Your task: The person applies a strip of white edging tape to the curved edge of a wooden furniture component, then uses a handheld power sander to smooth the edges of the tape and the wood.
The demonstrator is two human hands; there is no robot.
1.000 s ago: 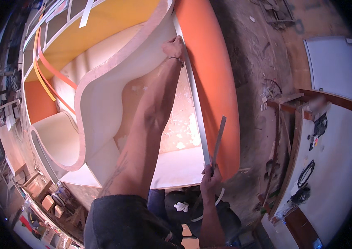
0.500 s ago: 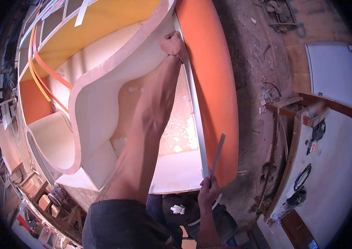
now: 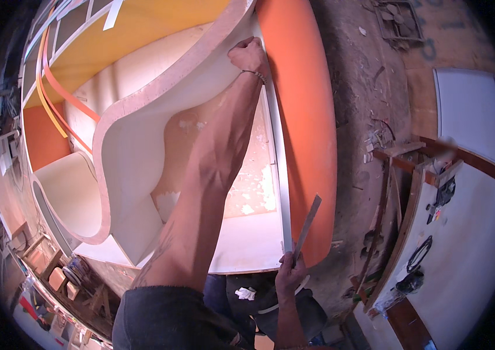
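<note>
My left arm reaches far across a curved white cabinet (image 3: 136,146). At the far end of its narrow pale edge strip (image 3: 282,175), my left hand (image 3: 248,56) is closed, knuckles up. Whatever its curled fingers pinch is hidden. Down at the near end of that strip, my right hand (image 3: 290,275) grips a long flat metal blade (image 3: 307,224), which slants up and to the right over the orange curved panel (image 3: 303,128). A cord bracelet circles my left wrist.
Orange and yellow strips (image 3: 55,111) hang over the cabinet's left part. A crumpled white scrap (image 3: 245,293) lies below the near edge. On the right are a white board (image 3: 434,280) with a coiled black cable (image 3: 419,254) and a wooden frame (image 3: 396,256).
The view has shifted slightly. My left hand stays closed near the far end of the edge strip; my right hand keeps its hold on the blade with little movement.
</note>
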